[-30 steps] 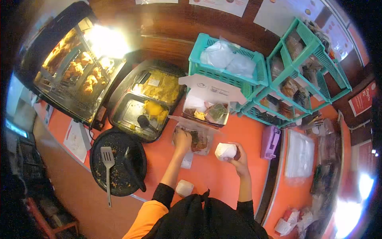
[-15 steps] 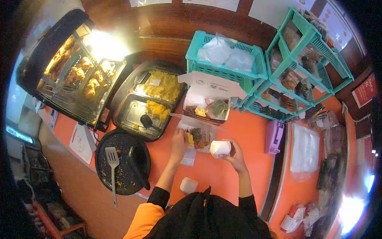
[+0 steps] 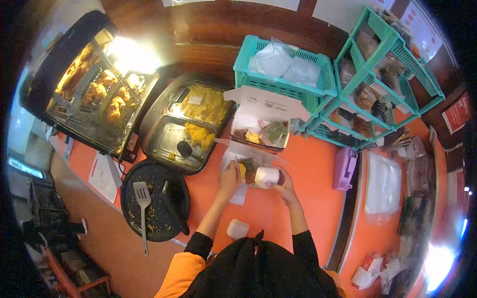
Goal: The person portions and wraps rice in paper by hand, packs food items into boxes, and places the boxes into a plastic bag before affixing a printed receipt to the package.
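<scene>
My right hand (image 3: 284, 186) grips a white wrapped packet (image 3: 267, 177), rounded and block-like, over the right part of the near food box (image 3: 227, 158). My left hand (image 3: 229, 180) is closed at the left side of that open paper box, its fingers curled on the wall. Yellow food and dark green wrapped food show inside, partly covered by the packet and my fingers. Just behind it stands a second open food box (image 3: 255, 113) holding yellow, pink and green items. Another white wrapped packet (image 3: 238, 229) lies on the orange counter (image 3: 318, 198) close to my body.
Metal trays of yellow food with a dark spoon (image 3: 185, 148) stand behind left. A black pan (image 3: 130, 198) carries a slotted spatula (image 3: 142, 196). Farther left is a lit food warmer (image 3: 94, 84). Teal baskets (image 3: 283, 82), a purple dispenser (image 3: 345, 169) and plastic bags (image 3: 382, 186) line the right.
My right hand has brought the white packet left and slightly up, from beside the near box to over it. My left hand stays at the box's left side.
</scene>
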Tool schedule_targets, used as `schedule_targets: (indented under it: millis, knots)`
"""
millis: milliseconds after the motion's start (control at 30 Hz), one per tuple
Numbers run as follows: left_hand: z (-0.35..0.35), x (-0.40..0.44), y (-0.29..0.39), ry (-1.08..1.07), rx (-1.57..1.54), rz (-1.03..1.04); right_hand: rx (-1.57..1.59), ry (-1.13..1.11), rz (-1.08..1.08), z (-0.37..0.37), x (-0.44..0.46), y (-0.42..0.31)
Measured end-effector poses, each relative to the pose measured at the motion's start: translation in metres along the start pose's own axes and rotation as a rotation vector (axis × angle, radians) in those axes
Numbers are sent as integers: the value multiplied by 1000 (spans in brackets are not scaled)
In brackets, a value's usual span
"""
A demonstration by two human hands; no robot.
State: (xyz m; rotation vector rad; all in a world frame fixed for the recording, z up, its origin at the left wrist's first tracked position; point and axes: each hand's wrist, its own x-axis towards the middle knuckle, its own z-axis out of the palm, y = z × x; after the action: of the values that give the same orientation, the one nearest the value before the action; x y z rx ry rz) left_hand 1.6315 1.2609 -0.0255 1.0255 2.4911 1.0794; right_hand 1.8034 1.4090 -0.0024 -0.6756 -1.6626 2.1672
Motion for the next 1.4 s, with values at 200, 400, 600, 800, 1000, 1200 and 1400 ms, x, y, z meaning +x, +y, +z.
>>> schedule_targets:
  millis: [200,400,600,800,1000,1200,1400]
  knots:
    - [32,-11,10,31,16,91,227,32,64,-6,9,22]
    - [23,-18,31,-69,148,96,229,9,58,-12,9,7]
    - [39,-46,37,66,191,196,-187,-253,-152,63,41,-85]
    - [64,-44,42,209,124,143,-941,-553,-169,85,126,-22]
    - [73,-46,35,160,67,101,-1098,-628,201,86,155,32]
    - [67,-47,31,103,-189,149,-1408,-289,-157,114,116,0]
    - [83,-45,8,193,-827,-98,-1266,-131,-148,128,81,-52]
